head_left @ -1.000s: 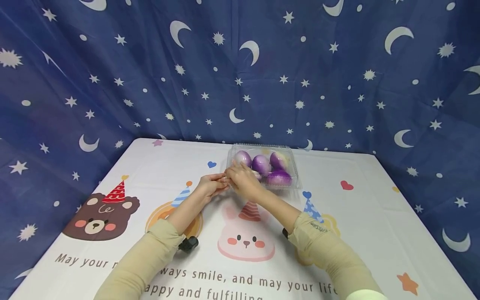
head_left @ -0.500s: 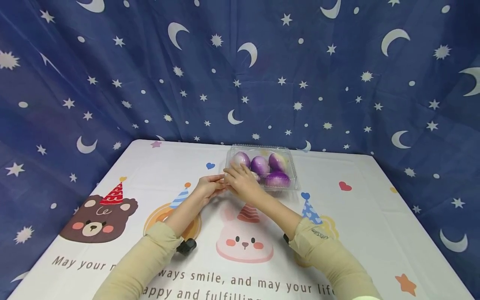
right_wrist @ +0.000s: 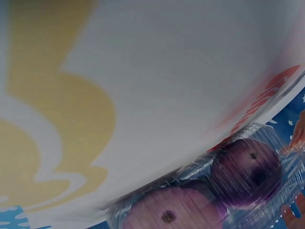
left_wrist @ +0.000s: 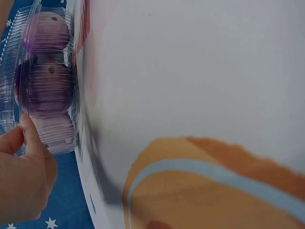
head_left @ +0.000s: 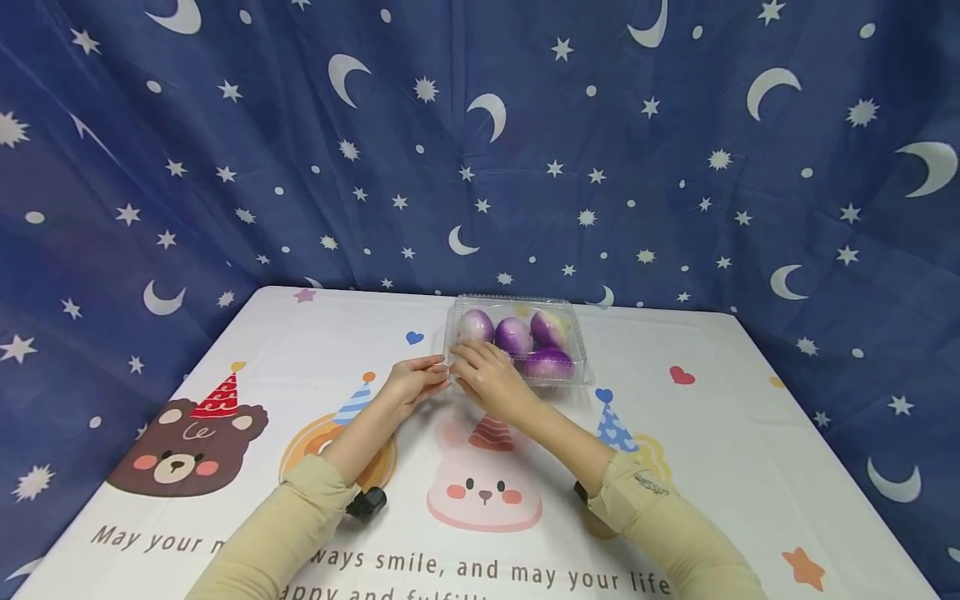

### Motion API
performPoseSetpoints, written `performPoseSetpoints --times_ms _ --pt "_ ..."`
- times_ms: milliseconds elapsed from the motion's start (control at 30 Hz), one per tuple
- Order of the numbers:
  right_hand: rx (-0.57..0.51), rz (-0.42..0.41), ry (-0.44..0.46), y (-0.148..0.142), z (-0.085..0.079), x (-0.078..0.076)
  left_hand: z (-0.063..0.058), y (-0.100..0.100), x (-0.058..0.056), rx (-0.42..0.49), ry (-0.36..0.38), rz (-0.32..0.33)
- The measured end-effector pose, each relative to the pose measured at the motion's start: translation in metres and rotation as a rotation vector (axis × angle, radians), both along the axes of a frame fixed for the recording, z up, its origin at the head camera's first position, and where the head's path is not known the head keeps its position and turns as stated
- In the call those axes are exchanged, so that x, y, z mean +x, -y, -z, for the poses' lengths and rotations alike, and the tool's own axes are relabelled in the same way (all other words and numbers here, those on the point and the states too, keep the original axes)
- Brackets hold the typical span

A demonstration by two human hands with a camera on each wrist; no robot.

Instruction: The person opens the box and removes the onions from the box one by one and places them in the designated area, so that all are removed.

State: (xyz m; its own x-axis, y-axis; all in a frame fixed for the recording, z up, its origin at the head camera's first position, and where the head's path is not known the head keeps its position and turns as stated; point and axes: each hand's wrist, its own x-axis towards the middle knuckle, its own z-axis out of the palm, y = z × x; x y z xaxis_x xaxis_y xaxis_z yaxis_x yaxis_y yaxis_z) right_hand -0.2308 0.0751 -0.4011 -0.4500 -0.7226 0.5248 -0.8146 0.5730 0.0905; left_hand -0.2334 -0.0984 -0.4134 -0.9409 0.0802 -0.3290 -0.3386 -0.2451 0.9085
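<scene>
A lidded clear plastic box (head_left: 587, 375) sits on the table's far part, with several glossy purple-and-white rounded things (head_left: 513, 336) inside. They look turnip-like; their exact kind is unclear. My left hand (head_left: 408, 387) pinches the box's near left corner between thumb and fingers. In the left wrist view, that hand (left_wrist: 25, 183) holds the clear rim beside the ribbed wall. Beside it, my right hand (head_left: 491, 382) bends its fingers over the lid's near left corner; its thumb is hidden in the head view. The right wrist view shows purple-and-white rounded things (right_wrist: 248, 174) through the plastic.
A white tablecloth (head_left: 712, 433) with printed animals and lettering covers the table. Directly behind the box hangs a dark blue curtain (head_left: 420, 108) with moons and stars. Black straps or cameras (head_left: 366, 503) show by the wrists.
The head view has shifted slightly, so the scene sits a little lower and further left. Both hands stay at the box's near left corner, with only slight finger movement.
</scene>
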Motion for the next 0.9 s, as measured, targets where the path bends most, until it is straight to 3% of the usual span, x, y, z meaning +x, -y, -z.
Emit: performPoseSetpoints --times_ms 233,567,667,900 --pt "-0.067 -0.03 0.002 -0.009 -0.003 0.005 -0.001 0.0 0.0 -0.011 0.007 -0.002" --pt "-0.135 -0.061 -0.102 -0.029 -0.004 0.009 -0.001 -0.003 0.004 -0.017 0.03 0.002" --pt "-0.136 -0.06 -0.15 -0.037 -0.004 0.009 -0.001 -0.003 0.005 -0.013 0.041 0.004" --pt "-0.113 -0.049 -0.173 -0.06 -0.009 0.014 0.0 -0.001 0.013 -0.036 0.05 0.028"
